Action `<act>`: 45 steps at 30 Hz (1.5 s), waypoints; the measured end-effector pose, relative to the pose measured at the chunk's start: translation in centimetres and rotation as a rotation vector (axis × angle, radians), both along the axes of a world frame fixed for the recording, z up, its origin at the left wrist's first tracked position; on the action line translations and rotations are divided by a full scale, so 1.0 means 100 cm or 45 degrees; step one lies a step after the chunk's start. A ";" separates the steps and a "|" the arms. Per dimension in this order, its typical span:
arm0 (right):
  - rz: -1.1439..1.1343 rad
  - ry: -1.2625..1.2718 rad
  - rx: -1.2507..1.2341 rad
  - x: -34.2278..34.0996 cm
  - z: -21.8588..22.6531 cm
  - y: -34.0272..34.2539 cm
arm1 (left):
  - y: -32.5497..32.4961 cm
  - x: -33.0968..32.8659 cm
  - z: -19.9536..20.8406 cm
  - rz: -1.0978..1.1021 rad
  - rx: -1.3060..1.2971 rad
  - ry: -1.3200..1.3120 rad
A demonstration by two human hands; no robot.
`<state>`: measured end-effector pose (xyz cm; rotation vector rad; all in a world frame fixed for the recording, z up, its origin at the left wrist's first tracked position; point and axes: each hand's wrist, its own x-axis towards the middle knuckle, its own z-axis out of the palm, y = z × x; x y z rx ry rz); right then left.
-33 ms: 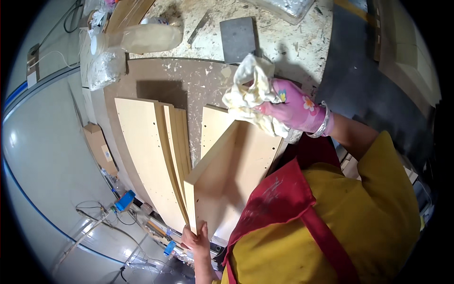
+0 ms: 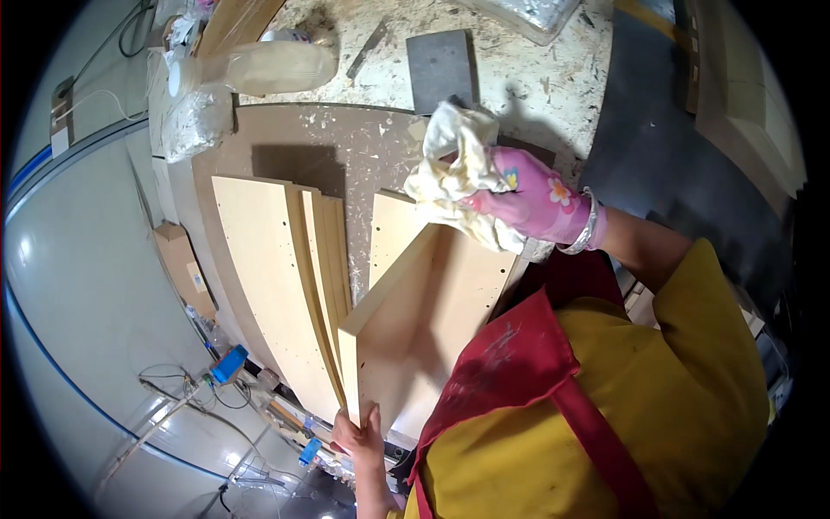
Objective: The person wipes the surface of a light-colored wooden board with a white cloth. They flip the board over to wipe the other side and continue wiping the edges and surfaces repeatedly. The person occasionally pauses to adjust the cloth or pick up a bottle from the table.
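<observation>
My right hand (image 2: 540,199), in a pink flowered glove, is closed round a crumpled cream cloth (image 2: 458,164). The cloth lies over the far end of a light wooden board (image 2: 458,285), hiding part of its edge. Another wooden panel (image 2: 385,311) stands on edge along that board's left side. Low in the view, my bare left hand (image 2: 356,432) grips the near end of the standing panel, thumb on one face; its other fingers are partly hidden.
Several more wooden boards (image 2: 268,268) lean together to the left. Beyond them, the paint-marked worktable (image 2: 536,78) carries a dark grey square plate (image 2: 441,69), a cloudy plastic bottle (image 2: 281,67) and a clear plastic-wrapped bundle (image 2: 197,125). A cardboard box (image 2: 184,268) is at the left.
</observation>
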<state>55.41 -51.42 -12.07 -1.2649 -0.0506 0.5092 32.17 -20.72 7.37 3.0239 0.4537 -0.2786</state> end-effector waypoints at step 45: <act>0.715 0.627 -0.327 -0.024 0.065 0.000 | 0.214 -0.413 -0.063 1.496 0.118 0.059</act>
